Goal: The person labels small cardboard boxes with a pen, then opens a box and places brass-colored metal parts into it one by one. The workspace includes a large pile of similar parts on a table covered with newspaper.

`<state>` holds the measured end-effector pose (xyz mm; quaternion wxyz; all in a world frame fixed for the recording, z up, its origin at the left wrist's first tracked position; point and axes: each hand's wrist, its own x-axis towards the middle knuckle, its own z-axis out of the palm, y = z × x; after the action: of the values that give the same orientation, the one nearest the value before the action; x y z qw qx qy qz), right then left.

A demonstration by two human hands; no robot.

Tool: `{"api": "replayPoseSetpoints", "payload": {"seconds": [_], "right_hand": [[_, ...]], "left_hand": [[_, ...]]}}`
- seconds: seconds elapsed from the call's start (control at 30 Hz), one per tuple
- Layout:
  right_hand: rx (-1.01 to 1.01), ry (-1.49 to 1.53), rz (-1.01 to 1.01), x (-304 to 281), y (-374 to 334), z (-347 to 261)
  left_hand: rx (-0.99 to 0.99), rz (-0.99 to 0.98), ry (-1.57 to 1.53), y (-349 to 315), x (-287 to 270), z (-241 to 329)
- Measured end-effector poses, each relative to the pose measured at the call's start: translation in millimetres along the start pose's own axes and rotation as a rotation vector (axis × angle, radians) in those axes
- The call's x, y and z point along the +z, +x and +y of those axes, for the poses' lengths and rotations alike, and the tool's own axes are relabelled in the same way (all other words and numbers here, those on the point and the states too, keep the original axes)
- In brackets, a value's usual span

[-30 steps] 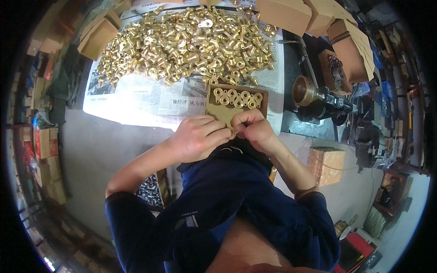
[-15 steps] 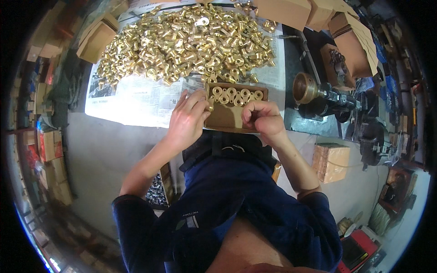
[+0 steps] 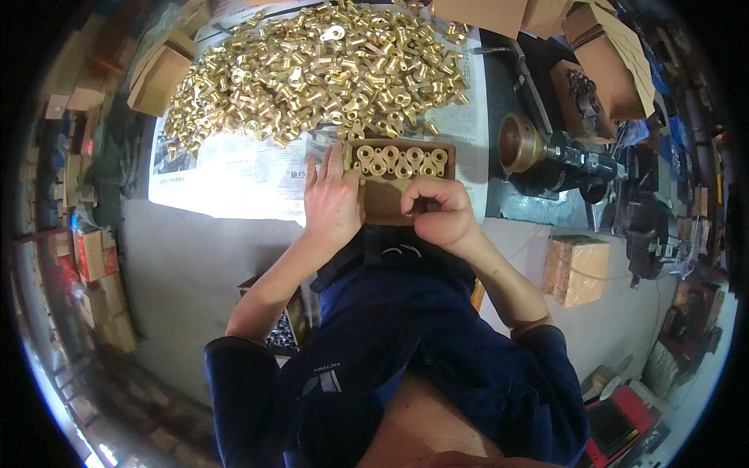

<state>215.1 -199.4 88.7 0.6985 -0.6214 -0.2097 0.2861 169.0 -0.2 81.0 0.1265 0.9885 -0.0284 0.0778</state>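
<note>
An open cardboard box (image 3: 382, 204) stands at the table's front edge in front of me. Small brass parts with ring-shaped ends (image 3: 404, 168) lie inside along its far wall, in two interlocking rows. My left hand (image 3: 335, 195) rests against the box's left wall, fingers stretched forward and slightly apart. Over the box's near right corner is my right hand (image 3: 445, 214), its fingers curled in. Whatever those fingers hold, if anything, is hidden. Beyond the box spreads a large heap of loose brass parts (image 3: 312, 78) of the same kind.
Newspaper sheets (image 3: 226, 183) cover the table under the heap. An open carton (image 3: 162, 78) stands at far left, with more cardboard boxes (image 3: 612, 58) at far right. To the right is a dark machine with a round brass-coloured cup (image 3: 516, 144). A taped carton (image 3: 577, 269) sits below it.
My left hand's fingers have straightened along the box's left wall; the brass part beside them no longer shows there. My right hand has shifted slightly left and down over the box.
</note>
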Motion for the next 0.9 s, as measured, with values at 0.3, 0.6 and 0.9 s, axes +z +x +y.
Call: {"api": "replayPoseSetpoints", "payload": {"seconds": [0.3, 0.6, 0.9], "right_hand": [[-0.373, -0.701, 0.014, 6.3, 8.1, -3.2], [-0.547, -0.955, 0.077, 1.5, 26.8, -0.2], [-0.420, -1.092, -0.023, -0.9, 42.9, 7.7]], "left_hand": [[0.006, 0.078, -0.079, 4.3, 2.1, -3.3], [0.021, 0.157, -0.089, 4.2, 8.8, -8.6], [-0.006, 0.048, -0.062, 4.1, -0.2, -5.0]]}}
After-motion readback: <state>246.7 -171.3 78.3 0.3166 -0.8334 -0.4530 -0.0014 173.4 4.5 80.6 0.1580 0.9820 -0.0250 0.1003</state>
